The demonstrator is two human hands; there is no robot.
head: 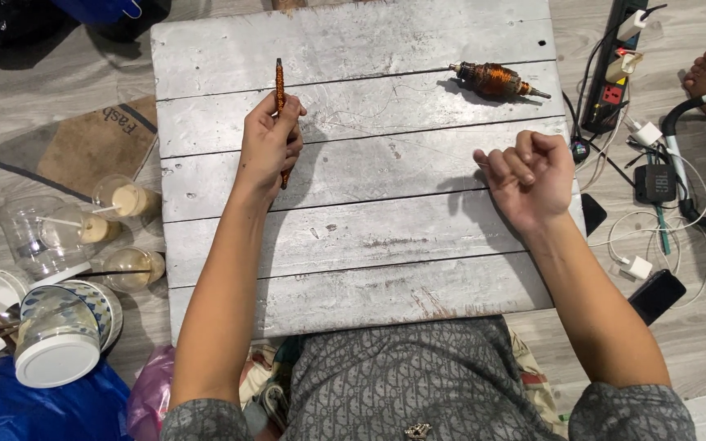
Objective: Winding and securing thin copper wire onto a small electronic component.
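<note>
I saw the left hand point(270, 147) raised over the grey board point(353, 237), forearm running straight up from the lap, fingers clenched round a thin orange rod point(279, 90). The rod stood almost upright in view, its long axis running away from me, dark tip pointing to the board's far edge. The right hand point(529, 175) lay curled in a loose fist, grasping nothing I could make out. A copper-wound armature point(496, 81) lay well apart, shaft pointing right.
</note>
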